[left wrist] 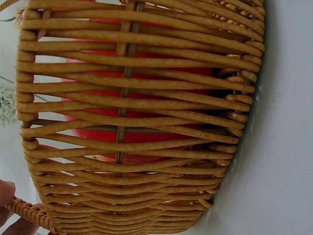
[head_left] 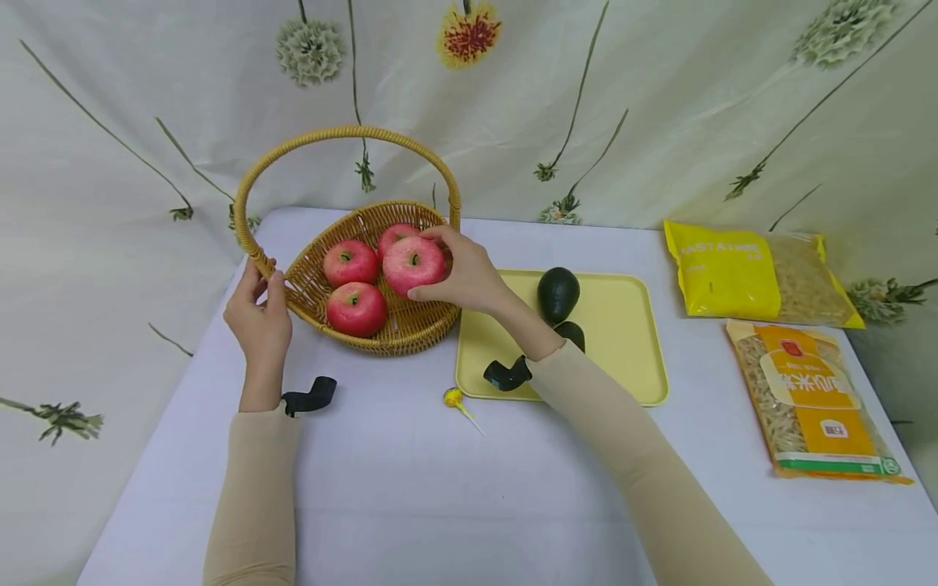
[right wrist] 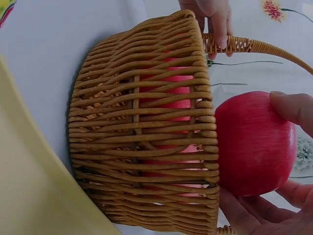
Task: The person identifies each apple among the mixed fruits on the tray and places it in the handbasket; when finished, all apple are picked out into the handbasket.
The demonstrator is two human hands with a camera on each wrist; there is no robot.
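A wicker basket [head_left: 403, 346] with a tall arched handle stands at the back left of the table. My left hand [head_left: 260, 317] pinches the foot of its handle between thumb and fingers; in the right wrist view that hand [right wrist: 215, 17] shows beyond the rim. With thumb and fingers around it, my right hand [head_left: 469, 273] grips a red apple [head_left: 413, 266] at the basket's right side. The right wrist view shows this apple [right wrist: 257, 142] just above the rim. Three more apples lie inside: one front [head_left: 356, 309], one left [head_left: 350, 263], one behind [head_left: 396, 236], partly hidden.
Right of the basket lies a yellow tray [head_left: 623, 342] with an avocado [head_left: 558, 295] and a second dark one [head_left: 570, 334], partly covered by my right arm. A lollipop [head_left: 454, 399] lies in front. Pasta [head_left: 762, 277] and grain [head_left: 821, 399] bags lie far right.
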